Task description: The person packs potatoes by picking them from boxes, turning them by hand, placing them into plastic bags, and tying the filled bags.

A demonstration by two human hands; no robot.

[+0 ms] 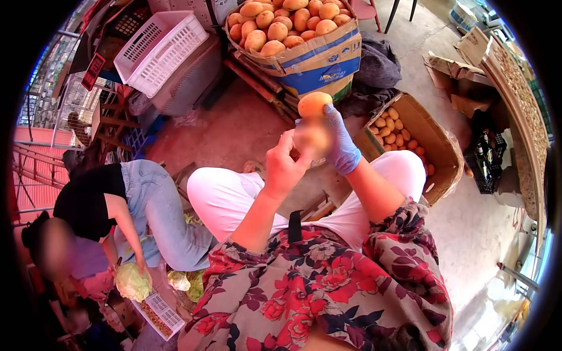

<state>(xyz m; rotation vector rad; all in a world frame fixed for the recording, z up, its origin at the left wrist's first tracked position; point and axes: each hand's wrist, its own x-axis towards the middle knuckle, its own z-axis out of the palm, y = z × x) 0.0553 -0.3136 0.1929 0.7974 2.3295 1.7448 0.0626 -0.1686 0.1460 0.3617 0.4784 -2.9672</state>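
Note:
In front of my knees, my right hand (342,143), in a blue glove, holds an orange-yellow mango-like fruit (314,105) upward between thumb and fingers. My bare left hand (285,164) is just to the left of the glove, its fingers bent around a second round orange shape (313,139) that is blurred. Whether that shape is also a fruit cannot be made out. Beyond the hands stands a big carton (328,58) heaped with similar fruits. An open cardboard box (442,149) to the right of my knee holds more of them.
A white plastic crate (167,55) rests on a grey bin at the upper left. At the left, a co-worker (146,199) bends over and holds a cabbage (133,282) by a small white basket (164,316). A black crate (486,158) and a long wooden board (518,105) are at the right.

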